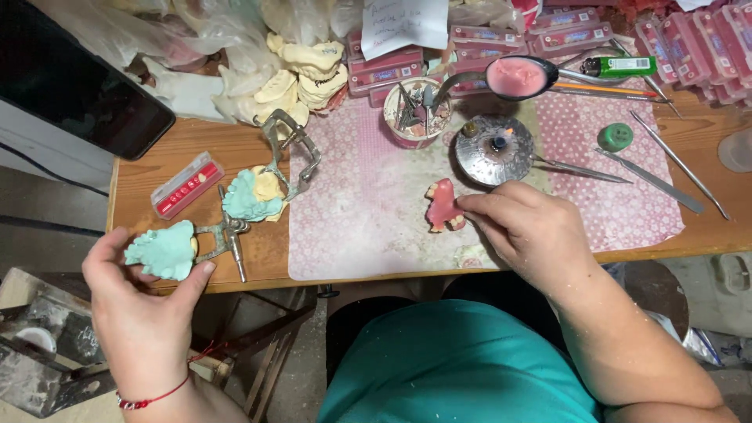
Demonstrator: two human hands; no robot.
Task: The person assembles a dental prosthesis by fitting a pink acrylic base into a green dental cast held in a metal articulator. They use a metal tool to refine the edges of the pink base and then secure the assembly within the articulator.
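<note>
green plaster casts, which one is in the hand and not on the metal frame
The green cast at the table's left edge, held by the left hand. The other green cast sits in the metal frame.

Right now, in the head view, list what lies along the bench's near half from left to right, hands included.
Left hand holding a green dental cast → metal articulator → pink wax denture → right hand touching it → long flat metal tool.

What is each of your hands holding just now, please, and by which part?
Left hand holds the green dental cast by its edges; right hand pinches the pink wax denture at its side.
</note>
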